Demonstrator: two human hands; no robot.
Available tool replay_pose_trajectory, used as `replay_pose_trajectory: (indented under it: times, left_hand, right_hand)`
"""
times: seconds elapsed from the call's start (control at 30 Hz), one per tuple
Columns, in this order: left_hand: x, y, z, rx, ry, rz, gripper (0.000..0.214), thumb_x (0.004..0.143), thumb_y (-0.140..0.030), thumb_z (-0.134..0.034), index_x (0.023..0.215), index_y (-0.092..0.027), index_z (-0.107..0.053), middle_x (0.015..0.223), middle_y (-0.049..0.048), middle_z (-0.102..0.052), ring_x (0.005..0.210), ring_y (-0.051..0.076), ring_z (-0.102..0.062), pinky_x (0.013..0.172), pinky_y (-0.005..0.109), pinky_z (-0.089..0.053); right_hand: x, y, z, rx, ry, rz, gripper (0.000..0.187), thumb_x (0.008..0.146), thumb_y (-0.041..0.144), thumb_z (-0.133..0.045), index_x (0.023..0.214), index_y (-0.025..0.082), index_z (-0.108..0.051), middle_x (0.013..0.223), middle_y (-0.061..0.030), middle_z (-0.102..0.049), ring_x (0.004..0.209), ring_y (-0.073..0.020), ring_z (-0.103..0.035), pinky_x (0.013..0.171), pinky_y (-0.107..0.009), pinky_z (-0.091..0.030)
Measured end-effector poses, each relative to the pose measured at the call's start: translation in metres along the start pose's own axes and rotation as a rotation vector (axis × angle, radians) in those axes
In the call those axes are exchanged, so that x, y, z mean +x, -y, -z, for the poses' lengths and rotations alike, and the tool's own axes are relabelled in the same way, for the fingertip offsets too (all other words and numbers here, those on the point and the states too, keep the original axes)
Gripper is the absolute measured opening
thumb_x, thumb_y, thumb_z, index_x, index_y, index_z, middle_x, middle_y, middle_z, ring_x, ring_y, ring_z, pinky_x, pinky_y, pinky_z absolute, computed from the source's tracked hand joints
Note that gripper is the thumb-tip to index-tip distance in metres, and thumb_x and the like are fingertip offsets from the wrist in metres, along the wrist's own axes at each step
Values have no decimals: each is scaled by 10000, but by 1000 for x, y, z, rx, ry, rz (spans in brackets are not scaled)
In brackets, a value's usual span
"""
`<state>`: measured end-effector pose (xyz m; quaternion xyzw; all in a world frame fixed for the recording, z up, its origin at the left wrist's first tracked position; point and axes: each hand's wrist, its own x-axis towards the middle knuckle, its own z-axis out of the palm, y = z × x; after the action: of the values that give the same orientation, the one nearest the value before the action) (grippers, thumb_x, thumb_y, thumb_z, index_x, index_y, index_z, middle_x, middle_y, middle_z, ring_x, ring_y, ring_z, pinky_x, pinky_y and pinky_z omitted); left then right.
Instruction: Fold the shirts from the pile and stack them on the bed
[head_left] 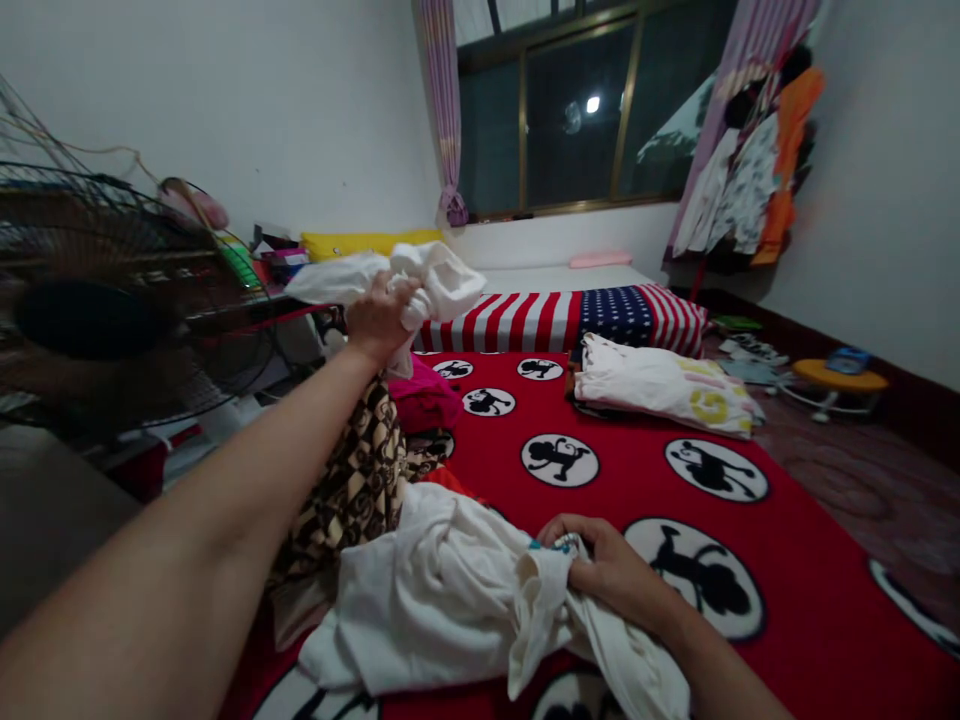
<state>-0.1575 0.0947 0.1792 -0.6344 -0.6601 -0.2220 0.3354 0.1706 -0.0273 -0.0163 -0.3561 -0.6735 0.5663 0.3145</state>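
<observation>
My left hand [381,318] is stretched out over the far left part of the bed, fingers wrapped round a bunched white cloth [450,280] held up in the air. My right hand [615,570], lower and nearer, is closed on a crumpled white garment [442,590] that lies on the red blanket [495,450] with black monkey figures. Under my left forearm sits a heap with a brown and cream patterned cloth [360,480] and a magenta cloth [426,400]. A stack of folded clothes [660,385], white on top, lies at the right.
A fan [97,300] stands close on the left. Beyond the blanket lies a stars-and-stripes cloth [525,318], with a yellow item [352,243] behind it. Clothes [787,150] hang by the right wall, above a small round stool [840,376].
</observation>
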Motion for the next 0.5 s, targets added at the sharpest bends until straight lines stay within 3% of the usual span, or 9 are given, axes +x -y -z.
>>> replay_pose_trajectory:
  times: [0.03,0.1,0.17,0.23,0.33,0.5]
  left_hand:
    - [-18,1,-21,-31,114,45,526,886,-402,-509,1381,-244,-427,1387,138,-415,1098,313,-561,865,394,-456]
    - [-55,4,-62,-94,454,47,634,847,-400,-549,1435,-256,-361,1373,133,-452,1153,322,-536,914,399,-445]
    - [-82,7,-93,-99,537,38,622,837,-361,-545,1430,-260,-386,1388,139,-458,1237,352,-472,971,441,-408]
    - [-95,10,-108,-106,563,16,649,821,-358,-554,1438,-265,-378,1440,146,-411,1292,379,-411,1009,481,-366]
    - [-96,14,-109,-125,564,-29,686,816,-344,-559,1461,-292,-334,1481,133,-369,1330,368,-369,1048,484,-320]
    - [-102,16,-83,-149,462,-40,688,815,-370,-588,1455,-272,-355,1538,128,-250,1402,343,-242,1097,484,-263]
  right_hand:
    - [0,0,0,6,1,2,150,659,118,-593,787,152,-664,737,9,-640,634,-110,-499,600,-211,-380]
    - [0,1,-1,6,-9,-13,156,651,116,-594,784,151,-666,719,12,-631,622,-107,-487,586,-210,-369]
    - [0,2,-1,4,-19,-29,152,646,121,-596,777,149,-667,706,13,-625,614,-107,-481,576,-211,-360]
    - [1,2,-1,-1,-20,-27,150,644,127,-598,775,146,-669,711,9,-629,623,-112,-489,579,-213,-361]
    - [1,-1,0,-18,-33,-17,154,648,137,-598,782,144,-675,716,7,-632,636,-118,-498,584,-214,-363]
    - [-1,-2,2,-49,-45,6,197,652,155,-602,824,144,-698,706,9,-632,637,-125,-507,583,-217,-369]
